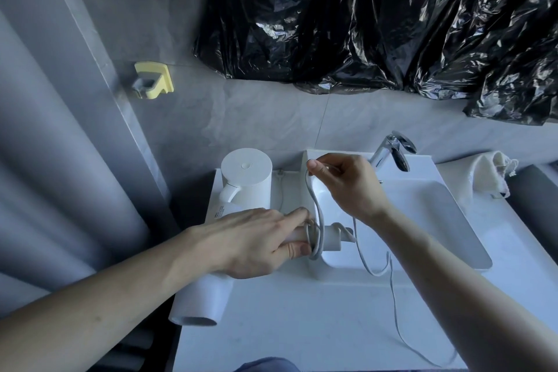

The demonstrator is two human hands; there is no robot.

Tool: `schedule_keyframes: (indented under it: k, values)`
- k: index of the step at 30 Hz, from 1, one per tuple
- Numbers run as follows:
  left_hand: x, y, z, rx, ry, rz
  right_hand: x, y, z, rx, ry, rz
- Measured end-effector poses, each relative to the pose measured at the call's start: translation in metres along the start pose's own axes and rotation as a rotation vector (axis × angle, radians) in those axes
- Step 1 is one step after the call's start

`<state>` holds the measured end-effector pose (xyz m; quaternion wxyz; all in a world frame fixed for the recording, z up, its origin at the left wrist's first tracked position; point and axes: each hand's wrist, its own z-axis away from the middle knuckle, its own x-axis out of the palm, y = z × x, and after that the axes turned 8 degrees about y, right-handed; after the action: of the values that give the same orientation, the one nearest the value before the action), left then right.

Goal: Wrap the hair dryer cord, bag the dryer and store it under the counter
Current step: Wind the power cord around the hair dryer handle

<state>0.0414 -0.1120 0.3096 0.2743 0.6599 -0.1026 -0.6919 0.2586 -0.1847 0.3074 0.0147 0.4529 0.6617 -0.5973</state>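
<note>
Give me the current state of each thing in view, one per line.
Left hand: gripping the hair dryer handle.
Right hand: pinching the cord, lifted above the sink.
Hair dryer: lying on the counter edge.
Cord: few turns around the handle, rest loose.
Faucet: no water running.
Kettle: upright, lid shut.
</note>
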Motion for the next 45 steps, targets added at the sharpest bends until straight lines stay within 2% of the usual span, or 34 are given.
schedule_keyframes:
  k: [5, 8, 10, 12, 17, 21, 25, 34, 39, 45]
  values:
    - [-0.005, -0.005, 0.0, -0.01, 0.065, -0.036, 0.019, 0.023, 0.007, 0.161, -0.044, -0.048]
    - [-0.008, -0.006, 0.0, -0.07, 0.085, -0.112, 0.026, 0.032, 0.018, 0.266, -0.123, -0.184]
    - [-0.008, -0.008, -0.001, -0.073, 0.101, -0.099, 0.031, 0.036, 0.03, 0.272, -0.205, -0.275]
    - [-0.007, -0.012, -0.003, -0.063, 0.114, -0.043, 0.037, 0.039, 0.04, 0.275, -0.251, -0.248]
    - [-0.011, -0.016, -0.004, -0.066, 0.114, -0.022, 0.057, 0.043, 0.058, 0.46, -0.215, -0.185]
    - [-0.014, -0.025, -0.006, -0.069, 0.144, -0.01, 0.06, 0.041, 0.071, 0.513, -0.33, -0.154]
    - [-0.017, -0.031, -0.012, -0.101, 0.167, -0.043, 0.057, 0.033, 0.081, 0.481, -0.388, -0.119]
    - [-0.011, -0.056, -0.033, -0.223, 0.155, 0.239, 0.047, 0.012, 0.094, 0.287, -0.442, 0.071]
    - [-0.004, -0.067, -0.038, -0.263, 0.16, 0.215, 0.026, -0.004, 0.098, 0.146, -0.484, 0.151]
    - [0.002, -0.064, -0.036, -0.287, 0.119, 0.069, -0.006, -0.026, 0.096, 0.009, -0.485, 0.216]
